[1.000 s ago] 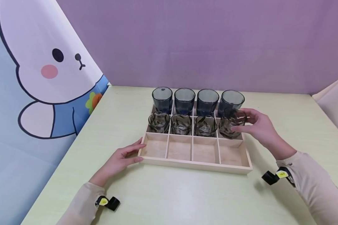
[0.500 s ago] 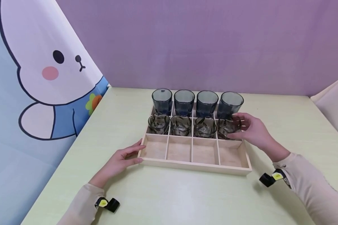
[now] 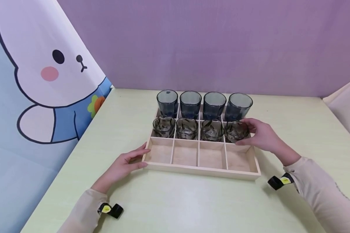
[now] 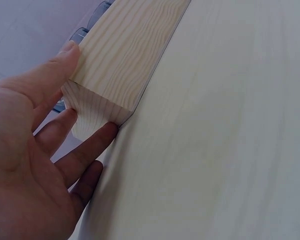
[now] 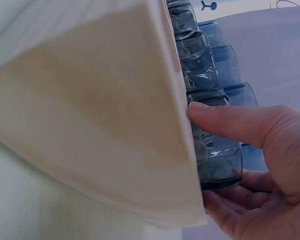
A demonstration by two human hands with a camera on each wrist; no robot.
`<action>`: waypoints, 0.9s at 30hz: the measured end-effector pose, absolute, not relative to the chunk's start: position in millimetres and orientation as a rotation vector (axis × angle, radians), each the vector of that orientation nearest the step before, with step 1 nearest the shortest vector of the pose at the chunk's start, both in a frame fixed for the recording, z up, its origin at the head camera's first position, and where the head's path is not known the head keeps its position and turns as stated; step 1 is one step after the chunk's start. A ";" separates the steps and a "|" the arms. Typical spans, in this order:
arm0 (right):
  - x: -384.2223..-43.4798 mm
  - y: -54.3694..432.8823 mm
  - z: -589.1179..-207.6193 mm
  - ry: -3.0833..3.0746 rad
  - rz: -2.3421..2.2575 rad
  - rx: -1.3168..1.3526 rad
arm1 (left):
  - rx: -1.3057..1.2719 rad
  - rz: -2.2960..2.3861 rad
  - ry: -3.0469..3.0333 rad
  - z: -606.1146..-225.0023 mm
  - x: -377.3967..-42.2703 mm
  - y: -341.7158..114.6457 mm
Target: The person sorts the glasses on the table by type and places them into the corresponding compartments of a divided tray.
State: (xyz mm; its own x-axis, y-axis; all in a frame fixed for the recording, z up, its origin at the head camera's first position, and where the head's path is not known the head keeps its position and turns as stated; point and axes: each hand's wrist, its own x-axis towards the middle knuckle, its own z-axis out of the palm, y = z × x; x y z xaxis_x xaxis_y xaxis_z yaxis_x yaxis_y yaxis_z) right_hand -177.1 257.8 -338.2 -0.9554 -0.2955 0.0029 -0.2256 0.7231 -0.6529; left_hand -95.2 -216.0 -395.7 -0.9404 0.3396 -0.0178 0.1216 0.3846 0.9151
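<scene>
A wooden compartment tray (image 3: 198, 169) lies on the table. My left hand (image 3: 121, 168) holds its front left corner, fingertips on the side and thumb at the edge, as the left wrist view also shows. The right hand (image 3: 263, 137) grips a short, wavy-rimmed smoky glass (image 3: 236, 131) standing in the middle row's rightmost compartment. Its thumb is on the near side, the other fingers partly hidden behind the glass. Three matching glasses (image 3: 187, 128) fill the row to its left. Behind them is a row of several taller blue-grey glasses (image 3: 191, 103).
Pale wooden floors show in the tray's front-row compartments (image 3: 186, 154). The light table (image 3: 192, 204) extends around the tray. A purple backdrop (image 3: 207, 45) rises behind it, and a cloth with a cartoon animal (image 3: 61, 87) hangs at the left.
My right hand has lowered the rightmost short glass from a tilted, raised position into its middle-row compartment, where it is now level with the others. The left hand has stayed at the tray corner.
</scene>
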 end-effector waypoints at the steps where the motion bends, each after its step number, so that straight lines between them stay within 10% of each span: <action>1: -177.5 258.1 -337.9 2.809 -1.050 -0.430 | 0.414 1.590 2.435 -395.9 -95.1 -216.0; 27: -150.0 306.7 -360.6 2.606 -1.566 -0.470 | 0.447 1.514 2.400 -387.6 -98.8 -231.9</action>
